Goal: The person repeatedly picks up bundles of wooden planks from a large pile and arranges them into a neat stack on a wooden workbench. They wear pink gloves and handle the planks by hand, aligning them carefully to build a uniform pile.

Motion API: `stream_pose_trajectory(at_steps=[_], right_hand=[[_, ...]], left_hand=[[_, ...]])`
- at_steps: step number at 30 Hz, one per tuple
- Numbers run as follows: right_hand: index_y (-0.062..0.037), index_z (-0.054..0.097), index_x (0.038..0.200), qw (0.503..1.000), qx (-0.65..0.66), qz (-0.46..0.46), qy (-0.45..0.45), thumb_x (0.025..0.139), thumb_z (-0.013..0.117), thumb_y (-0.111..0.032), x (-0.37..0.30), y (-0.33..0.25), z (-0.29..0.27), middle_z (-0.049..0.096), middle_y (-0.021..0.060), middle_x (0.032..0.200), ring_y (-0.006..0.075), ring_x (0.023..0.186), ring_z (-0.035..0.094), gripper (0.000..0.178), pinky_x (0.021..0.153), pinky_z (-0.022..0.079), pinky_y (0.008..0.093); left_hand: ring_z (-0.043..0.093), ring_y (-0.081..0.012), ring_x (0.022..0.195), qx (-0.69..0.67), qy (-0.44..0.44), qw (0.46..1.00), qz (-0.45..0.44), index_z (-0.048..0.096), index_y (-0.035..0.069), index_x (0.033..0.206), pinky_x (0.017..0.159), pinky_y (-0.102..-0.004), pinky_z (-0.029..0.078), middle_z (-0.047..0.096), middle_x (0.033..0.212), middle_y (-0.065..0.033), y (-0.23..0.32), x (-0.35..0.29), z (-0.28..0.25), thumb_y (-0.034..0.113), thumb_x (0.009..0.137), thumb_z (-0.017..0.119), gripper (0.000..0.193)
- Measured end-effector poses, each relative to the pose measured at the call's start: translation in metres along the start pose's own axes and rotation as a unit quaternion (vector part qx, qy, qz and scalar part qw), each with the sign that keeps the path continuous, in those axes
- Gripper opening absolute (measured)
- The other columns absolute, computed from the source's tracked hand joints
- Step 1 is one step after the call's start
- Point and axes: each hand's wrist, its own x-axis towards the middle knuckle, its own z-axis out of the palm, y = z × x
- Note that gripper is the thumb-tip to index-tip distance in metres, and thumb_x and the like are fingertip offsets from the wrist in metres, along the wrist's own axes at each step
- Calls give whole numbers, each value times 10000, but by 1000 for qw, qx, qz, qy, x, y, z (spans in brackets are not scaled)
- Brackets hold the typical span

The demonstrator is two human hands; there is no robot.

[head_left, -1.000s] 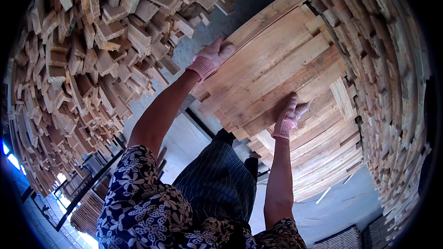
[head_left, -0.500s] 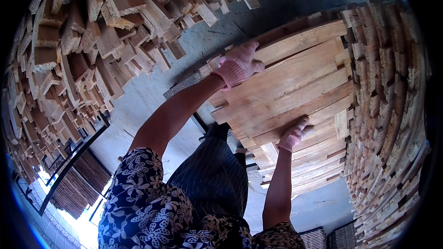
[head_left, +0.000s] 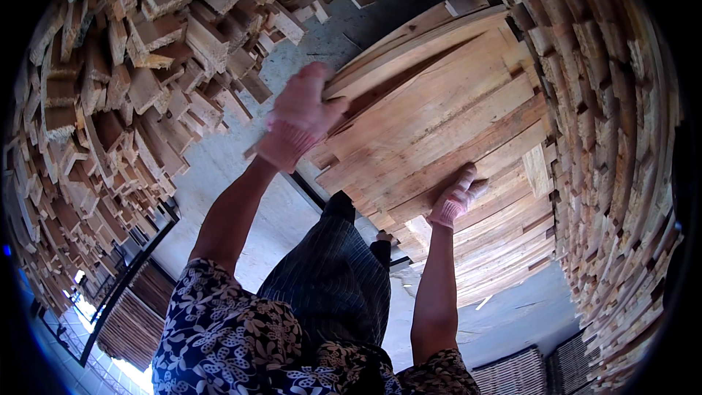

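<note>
A pile of pale wooden boards [head_left: 431,128] lies in front of me, with their lengths running from lower left to upper right. My left hand [head_left: 298,110], in a pink knitted glove, is closed round the left end of a long board [head_left: 417,47] at the pile's far edge. A dark gap shows between this board and the flat ones beside it. My right hand [head_left: 457,196], gloved in pink too, rests on the nearer boards with its fingers stretched out. The undersides of both hands are hidden.
A tall stack of planks [head_left: 599,117] rises close along the right. To the left, many board ends [head_left: 146,88] jut out unevenly. Grey concrete floor [head_left: 219,164] shows between. A dark metal frame [head_left: 131,278] stands at lower left, and slatted dark stacks [head_left: 512,374] at lower right.
My left hand has moved left and nearer along the far edge, to the board's end. The far board has shifted, widening the gap beside it. My right hand stays on the pile.
</note>
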Motion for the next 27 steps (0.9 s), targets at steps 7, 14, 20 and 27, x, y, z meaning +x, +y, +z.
stream_pose_trajectory(at_steps=[7,14,20,27], right_hand=[[15,167,1592,998,-29,-40,29,984,578,-553,12,24,4,451,200,1520,229,950,641,928,831,512,319],[20,131,1595,999,-45,-24,-17,996,551,-548,7,15,2,411,208,1527,286,1168,554,926,974,455,361],[56,103,1587,998,-24,-3,-52,972,535,-638,3,-1,-9,221,237,1641,308,1459,337,1023,1199,274,359],[65,119,1581,999,5,-3,-32,968,542,-637,-1,-5,-7,222,247,1638,328,1465,330,1024,1195,281,366]], left_hand=[[589,-348,1068,188,182,954,146,605,137,1154,950,-439,506,500,1290,-164,9,7,66,265,837,763,376],[586,-310,1174,-175,-27,969,170,612,123,1236,1001,-406,491,575,1281,-147,-48,41,44,328,944,665,361],[562,-316,1275,-148,-145,978,26,453,43,1436,1056,-390,460,560,1401,-198,4,69,28,516,935,668,722],[517,-357,1337,10,-139,990,34,341,29,1506,1121,-387,418,474,1478,-229,11,73,45,550,819,751,954]])
